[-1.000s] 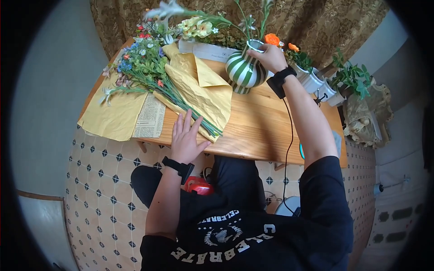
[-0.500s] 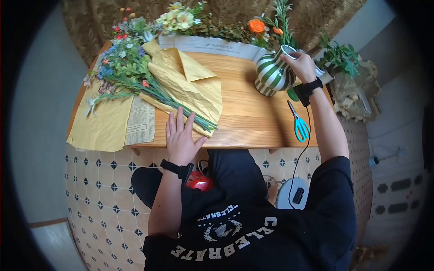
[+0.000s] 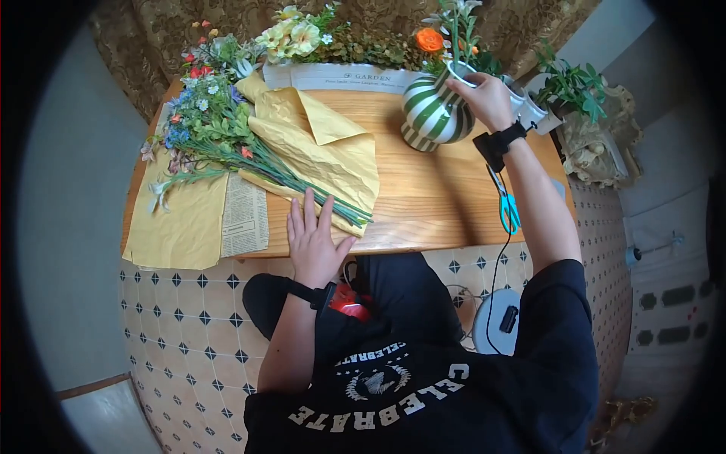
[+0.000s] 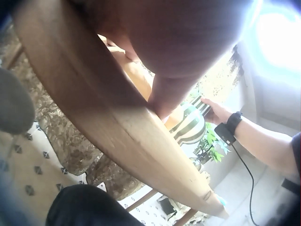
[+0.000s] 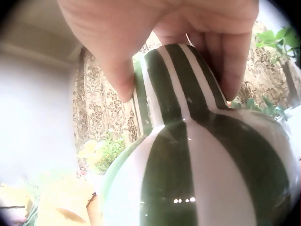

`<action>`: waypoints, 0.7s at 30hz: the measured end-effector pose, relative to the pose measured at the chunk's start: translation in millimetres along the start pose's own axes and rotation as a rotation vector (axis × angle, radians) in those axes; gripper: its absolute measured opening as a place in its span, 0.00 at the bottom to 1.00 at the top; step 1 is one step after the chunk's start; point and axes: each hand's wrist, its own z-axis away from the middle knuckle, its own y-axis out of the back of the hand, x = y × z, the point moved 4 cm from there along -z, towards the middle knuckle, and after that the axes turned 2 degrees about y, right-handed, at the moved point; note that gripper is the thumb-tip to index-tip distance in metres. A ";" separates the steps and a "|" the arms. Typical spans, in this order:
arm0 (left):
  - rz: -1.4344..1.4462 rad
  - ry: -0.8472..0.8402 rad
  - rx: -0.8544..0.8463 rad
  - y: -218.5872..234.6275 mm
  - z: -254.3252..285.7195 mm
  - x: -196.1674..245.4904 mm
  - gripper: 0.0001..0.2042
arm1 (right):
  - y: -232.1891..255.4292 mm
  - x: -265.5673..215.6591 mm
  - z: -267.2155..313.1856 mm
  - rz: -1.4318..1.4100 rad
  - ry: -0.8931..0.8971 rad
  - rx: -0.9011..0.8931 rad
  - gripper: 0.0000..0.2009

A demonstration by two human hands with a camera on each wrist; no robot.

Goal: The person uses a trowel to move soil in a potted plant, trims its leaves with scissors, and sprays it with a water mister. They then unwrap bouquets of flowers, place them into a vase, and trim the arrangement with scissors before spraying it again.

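Note:
My right hand [image 3: 485, 98] grips a green-and-white striped vase [image 3: 431, 113] by its neck, thumb on one side and fingers on the other in the right wrist view. The vase leans a little to the right, and a leafy stem with white blooms [image 3: 459, 26] rises from its mouth. At the front table edge, my left hand [image 3: 314, 242] lies with fingers spread, its fingertips at the green stems [image 3: 302, 185] of a mixed bouquet [image 3: 219, 113]. Those stems lie on crumpled yellow wrapping paper [image 3: 340, 159].
Turquoise-handled scissors [image 3: 510, 214] lie beside my right forearm, with a black cable [image 3: 493, 303] hanging nearby. Along the back stands a white planter box [image 3: 325, 78] of flowers. A potted green plant [image 3: 578, 91] stands at the right. Newsprint [image 3: 246, 216] lies at the left front.
My right hand has carried the vase to the right, then slightly back left. The blooms in it stood further left at first. The left hand has stayed by the stems; the head view has shifted.

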 end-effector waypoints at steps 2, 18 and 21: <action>0.009 0.007 -0.008 0.7 -0.1 0.4 0.40 | -12.4 -19.4 -4.0 -0.036 0.022 -0.028 0.30; 0.009 0.029 -0.082 8.1 -10.3 6.9 0.41 | -47.3 -57.1 -17.5 -0.024 0.299 -0.097 0.26; 0.021 0.017 -0.084 5.7 -13.1 7.4 0.42 | -47.4 -50.6 -14.5 -0.087 0.296 -0.114 0.26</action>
